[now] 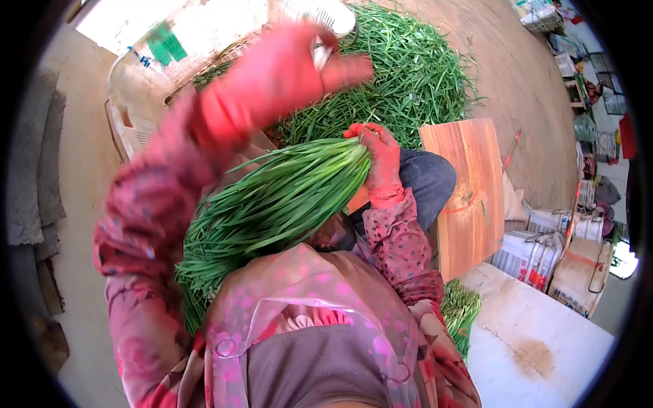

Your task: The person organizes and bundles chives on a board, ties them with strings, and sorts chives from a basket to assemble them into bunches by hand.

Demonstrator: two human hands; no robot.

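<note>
My right hand (382, 160), in a red glove, is closed around the pale stem end of a large bunch of long green leaves (272, 194). The leaves fan out to the lower left over my lap and against the apron (299, 367). Higher up and to the left, my left hand (333, 58), also red-gloved, is raised and blurred by motion. Its thumb and fingers are apart, and nothing clear shows between them. It is above the bunch in the view and does not touch it.
A big pile of loose green leaves (408, 75) lies on the floor ahead. White crates (146, 75) stand at the upper left. A wooden board (469, 197) is right of my knee, with a white surface (537, 340) and another green bunch (459, 313) below. More crates (524, 255) are at the right.
</note>
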